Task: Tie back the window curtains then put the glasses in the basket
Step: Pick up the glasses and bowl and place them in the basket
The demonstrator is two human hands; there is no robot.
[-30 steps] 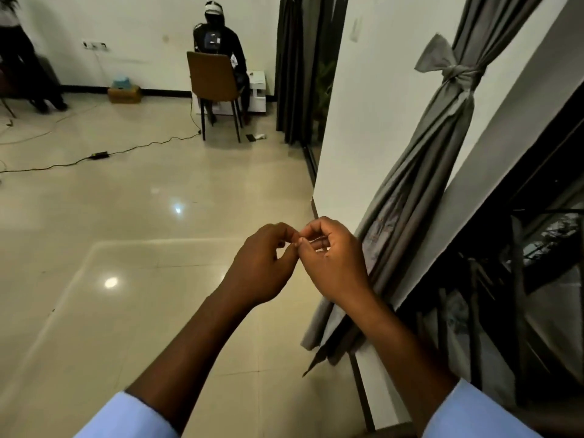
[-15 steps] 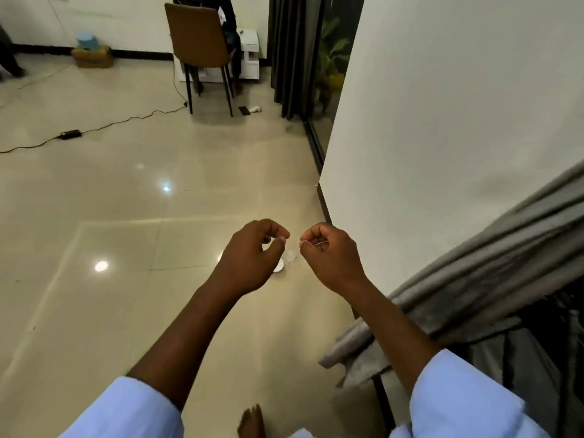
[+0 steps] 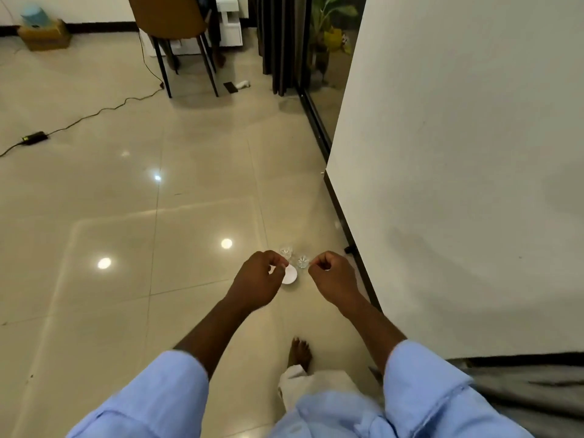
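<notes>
Two small clear glasses (image 3: 286, 251) (image 3: 302, 261) stand on the tiled floor just past my hands. A small white round container (image 3: 290, 275) sits beside them, partly hidden by my left hand (image 3: 257, 279). My left hand is curled shut, thumb against fingertips, with nothing visible in it. My right hand (image 3: 333, 278) is likewise curled shut, a hand's width to the right, above the floor. A fold of the grey curtain (image 3: 521, 384) shows at the lower right below the white wall.
A white wall (image 3: 458, 153) with a dark skirting runs along my right. Ahead stand a brown chair (image 3: 170, 20), dark curtains (image 3: 278, 42) and a glass door. A black cable and adapter (image 3: 33, 138) lie on the floor at left. My bare foot (image 3: 298, 352) is below my hands.
My view has swung down from the tied curtain to the floor, bringing the glasses into sight. My hands, first touching at the fingertips, have moved apart.
</notes>
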